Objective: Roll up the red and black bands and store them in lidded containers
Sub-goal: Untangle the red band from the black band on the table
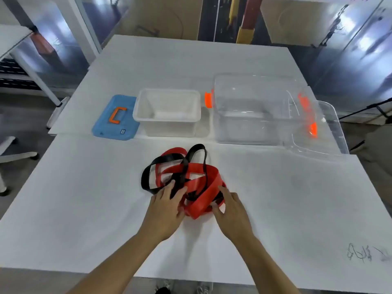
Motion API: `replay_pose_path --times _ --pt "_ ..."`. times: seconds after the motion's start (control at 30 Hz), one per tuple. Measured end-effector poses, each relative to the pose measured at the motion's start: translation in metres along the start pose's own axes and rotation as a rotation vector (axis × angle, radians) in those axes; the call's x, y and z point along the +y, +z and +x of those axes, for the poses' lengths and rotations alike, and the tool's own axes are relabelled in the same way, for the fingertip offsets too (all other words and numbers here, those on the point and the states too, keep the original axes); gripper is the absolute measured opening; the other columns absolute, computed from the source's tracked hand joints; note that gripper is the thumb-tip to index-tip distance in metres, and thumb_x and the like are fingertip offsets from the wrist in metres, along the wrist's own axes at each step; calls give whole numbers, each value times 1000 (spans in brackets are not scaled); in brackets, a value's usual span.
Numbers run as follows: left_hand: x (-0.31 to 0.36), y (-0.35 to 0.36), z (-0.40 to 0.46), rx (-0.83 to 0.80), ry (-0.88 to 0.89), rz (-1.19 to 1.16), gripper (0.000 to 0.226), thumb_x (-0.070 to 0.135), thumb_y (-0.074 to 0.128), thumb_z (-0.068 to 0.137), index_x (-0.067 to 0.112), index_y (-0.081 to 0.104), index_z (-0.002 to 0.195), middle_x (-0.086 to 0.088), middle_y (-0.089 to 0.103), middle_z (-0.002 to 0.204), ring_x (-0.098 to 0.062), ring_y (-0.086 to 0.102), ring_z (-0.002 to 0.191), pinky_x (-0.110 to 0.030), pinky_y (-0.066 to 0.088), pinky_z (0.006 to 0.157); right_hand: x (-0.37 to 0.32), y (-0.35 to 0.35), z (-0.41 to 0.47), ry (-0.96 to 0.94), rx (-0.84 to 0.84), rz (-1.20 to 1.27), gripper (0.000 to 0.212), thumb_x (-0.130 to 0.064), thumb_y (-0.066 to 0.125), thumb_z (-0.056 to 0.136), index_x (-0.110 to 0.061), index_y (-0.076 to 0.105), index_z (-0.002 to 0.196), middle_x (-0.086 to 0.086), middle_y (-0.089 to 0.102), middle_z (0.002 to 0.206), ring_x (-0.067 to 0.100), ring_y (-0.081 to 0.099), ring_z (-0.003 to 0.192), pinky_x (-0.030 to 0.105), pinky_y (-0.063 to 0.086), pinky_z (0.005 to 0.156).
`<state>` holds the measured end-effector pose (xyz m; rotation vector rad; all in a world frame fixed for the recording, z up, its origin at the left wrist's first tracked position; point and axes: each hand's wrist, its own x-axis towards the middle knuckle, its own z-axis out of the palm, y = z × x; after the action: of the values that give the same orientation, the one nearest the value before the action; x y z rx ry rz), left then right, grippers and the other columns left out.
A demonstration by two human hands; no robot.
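A red band and a black band lie tangled together in a loose heap on the white table. My left hand rests on the heap's left side, fingers spread over black and red strips. My right hand touches the heap's right side, thumb and fingers against the red band's folded edge. Behind the heap stand an open white tub and a larger open clear tub with orange latches. A blue lid with an orange handle lies left of the white tub. A clear lid leans at the clear tub's right.
The table's near edge runs just below my forearms, with shoes visible under it. A pencil scribble marks the near right tabletop. An office chair base and another white table stand off to the left.
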<state>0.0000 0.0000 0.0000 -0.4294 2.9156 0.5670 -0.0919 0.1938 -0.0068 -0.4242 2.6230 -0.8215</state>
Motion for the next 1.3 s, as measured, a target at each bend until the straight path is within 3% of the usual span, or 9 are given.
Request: replay_pose_path --times 0.1,0.27,0.5,0.67,0.8,0.9,1.0,1.1,1.3 --pt "-13 8 22 17 -58 10 66 34 54 97 33 28 157 -15 27 164 -37 38 144 -48 36 113 1 4 11 35 -25 34 67 -41 56 101 -36 26 160 0 55 132 24 61 114 42 53 98" --pt "-27 24 38 -223 -126 -105 57 36 52 98 37 36 153 -8 29 163 -35 31 145 -47 37 115 -8 12 22 120 -98 101 74 -46 54 103 -35 15 164 6 44 150 25 60 122 39 54 100" --pt "-25 29 39 -130 9 42 56 31 54 91 41 45 146 -2 52 128 -32 52 109 -43 48 96 -22 27 39 224 -100 195 79 -52 60 98 -31 19 162 6 32 158 28 62 122 33 52 86" --pt "-25 34 49 -23 91 218 44 19 81 72 32 71 113 -9 63 123 -38 64 94 -48 58 77 -27 35 46 349 11 136 92 -56 68 88 -28 18 160 8 41 146 33 62 121 46 57 94" --pt "-33 38 57 -1 76 280 40 16 88 64 28 74 100 -11 64 122 -39 66 98 -47 60 74 -27 41 53 451 19 163 82 -39 71 88 -17 27 153 12 38 136 35 64 107 45 60 87" --pt "-31 35 58 22 81 256 32 19 92 61 24 74 86 -10 67 110 -37 68 91 -43 61 68 -31 43 57 534 24 354 73 -46 75 86 -14 40 142 4 32 126 31 60 99 44 58 91" --pt "-25 29 54 60 138 156 21 26 83 76 25 72 94 -6 65 111 -33 65 98 -40 61 72 -37 44 60 598 35 428 76 -50 81 80 -10 44 133 9 32 130 31 60 99 40 56 88" --pt "-22 21 46 105 193 100 15 32 72 87 25 67 99 1 61 112 -28 61 101 -36 57 77 -45 42 60 558 10 400 59 -31 77 84 -1 53 129 20 39 137 14 48 81 37 54 91" --pt "-30 -4 25 211 67 37 14 31 68 92 23 66 103 -3 60 131 -32 62 93 -38 56 73 -39 -6 40 445 59 394 46 -24 72 88 -10 53 127 12 65 119 27 58 94 31 44 80"
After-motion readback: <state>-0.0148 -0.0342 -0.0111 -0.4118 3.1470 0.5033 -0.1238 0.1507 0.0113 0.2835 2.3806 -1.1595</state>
